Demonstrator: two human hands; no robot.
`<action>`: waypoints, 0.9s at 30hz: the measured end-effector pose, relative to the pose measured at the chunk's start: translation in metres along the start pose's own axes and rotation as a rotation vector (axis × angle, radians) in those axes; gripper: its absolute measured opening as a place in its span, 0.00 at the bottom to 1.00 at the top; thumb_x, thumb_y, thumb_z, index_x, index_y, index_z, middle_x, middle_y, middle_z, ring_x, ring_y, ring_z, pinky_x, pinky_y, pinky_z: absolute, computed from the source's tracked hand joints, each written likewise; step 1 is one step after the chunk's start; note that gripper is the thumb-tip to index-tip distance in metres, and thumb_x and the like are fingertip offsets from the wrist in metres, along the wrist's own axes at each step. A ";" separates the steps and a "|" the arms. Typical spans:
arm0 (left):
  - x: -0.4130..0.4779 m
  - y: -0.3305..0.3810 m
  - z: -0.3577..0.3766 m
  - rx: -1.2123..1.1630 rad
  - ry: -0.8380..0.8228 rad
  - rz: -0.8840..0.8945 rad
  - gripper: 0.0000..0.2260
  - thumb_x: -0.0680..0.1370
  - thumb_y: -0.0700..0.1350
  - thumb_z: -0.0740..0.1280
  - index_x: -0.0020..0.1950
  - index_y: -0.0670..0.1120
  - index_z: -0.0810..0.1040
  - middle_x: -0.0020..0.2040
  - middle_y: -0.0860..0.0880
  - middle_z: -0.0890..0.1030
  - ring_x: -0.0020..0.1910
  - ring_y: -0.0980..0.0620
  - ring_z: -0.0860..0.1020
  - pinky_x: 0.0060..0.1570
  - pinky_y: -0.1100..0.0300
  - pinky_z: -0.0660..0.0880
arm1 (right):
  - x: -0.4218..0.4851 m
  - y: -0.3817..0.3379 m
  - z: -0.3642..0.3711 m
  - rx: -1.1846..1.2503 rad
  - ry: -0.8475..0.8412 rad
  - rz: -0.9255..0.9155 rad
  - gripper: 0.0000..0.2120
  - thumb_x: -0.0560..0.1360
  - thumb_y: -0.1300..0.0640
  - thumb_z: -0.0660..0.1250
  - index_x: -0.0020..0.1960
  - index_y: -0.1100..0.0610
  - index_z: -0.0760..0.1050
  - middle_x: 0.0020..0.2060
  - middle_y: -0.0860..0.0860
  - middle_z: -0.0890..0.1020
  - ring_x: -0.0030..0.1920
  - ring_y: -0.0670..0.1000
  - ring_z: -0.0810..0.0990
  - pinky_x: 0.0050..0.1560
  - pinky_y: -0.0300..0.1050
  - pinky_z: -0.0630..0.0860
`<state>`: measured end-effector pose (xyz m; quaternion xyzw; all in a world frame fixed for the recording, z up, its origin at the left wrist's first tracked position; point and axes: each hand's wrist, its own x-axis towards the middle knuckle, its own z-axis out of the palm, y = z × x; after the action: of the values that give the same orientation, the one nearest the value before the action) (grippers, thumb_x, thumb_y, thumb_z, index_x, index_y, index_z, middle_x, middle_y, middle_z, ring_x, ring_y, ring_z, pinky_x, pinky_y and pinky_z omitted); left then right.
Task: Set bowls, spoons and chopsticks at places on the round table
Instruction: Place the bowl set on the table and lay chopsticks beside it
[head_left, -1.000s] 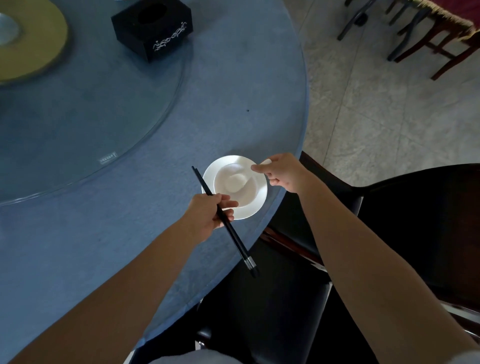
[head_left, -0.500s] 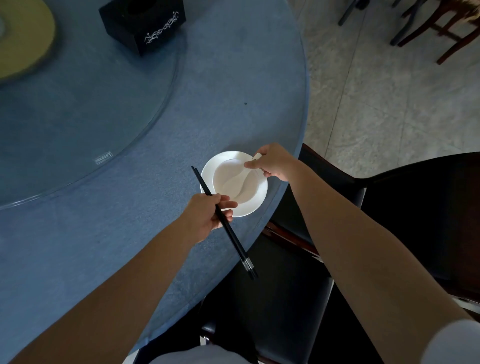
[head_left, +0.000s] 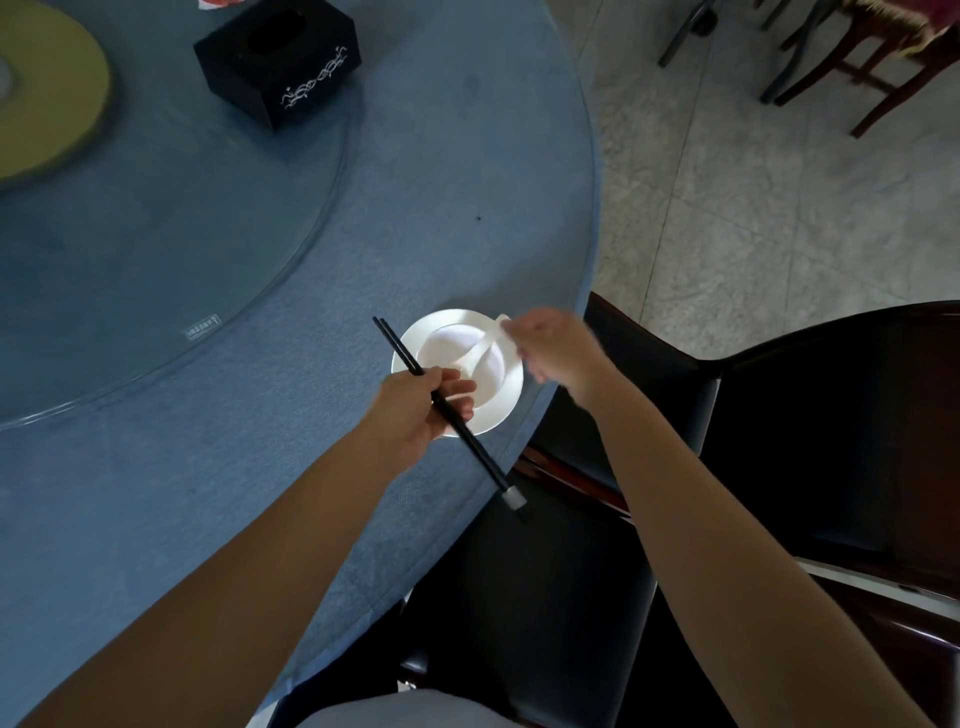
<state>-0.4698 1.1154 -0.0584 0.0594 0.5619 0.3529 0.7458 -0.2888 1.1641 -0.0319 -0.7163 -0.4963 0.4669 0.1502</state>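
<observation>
Bowl (head_left: 447, 332), white and shallow with a broad rim, sits right at the tabletop (head_left: 260, 441) edge above a black chair (head_left: 545, 597). A nudge from the left hand (head_left: 415, 410), which grips a pair of black chopsticks (head_left: 478, 451) over its rim, might send it off. A white spoon (head_left: 480, 353) lies inside, handle up on the far rim. The right hand (head_left: 558, 353) is blurred at that handle; whether it pinches it I cannot tell.
</observation>
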 end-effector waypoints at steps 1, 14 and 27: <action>0.000 0.002 0.005 -0.039 -0.023 0.027 0.12 0.85 0.39 0.56 0.50 0.35 0.75 0.39 0.40 0.84 0.31 0.47 0.82 0.34 0.56 0.82 | -0.015 0.000 0.002 -0.009 -0.230 0.033 0.14 0.80 0.44 0.64 0.50 0.53 0.80 0.36 0.44 0.84 0.34 0.44 0.81 0.38 0.40 0.77; 0.013 0.057 0.026 0.031 -0.113 0.185 0.05 0.81 0.37 0.64 0.47 0.38 0.78 0.40 0.45 0.84 0.38 0.48 0.85 0.40 0.55 0.83 | -0.049 0.035 -0.024 0.087 -0.558 0.021 0.12 0.82 0.54 0.63 0.49 0.57 0.83 0.32 0.52 0.76 0.30 0.48 0.72 0.40 0.44 0.72; 0.055 0.102 0.026 0.216 -0.145 0.119 0.05 0.80 0.37 0.66 0.45 0.39 0.79 0.44 0.43 0.82 0.39 0.48 0.84 0.44 0.57 0.83 | -0.018 0.082 -0.037 0.779 -0.296 0.293 0.14 0.82 0.55 0.63 0.55 0.62 0.84 0.37 0.53 0.78 0.33 0.47 0.72 0.35 0.41 0.74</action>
<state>-0.4873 1.2313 -0.0435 0.1979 0.5368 0.3288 0.7513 -0.2124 1.1197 -0.0588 -0.5946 -0.1926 0.7330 0.2685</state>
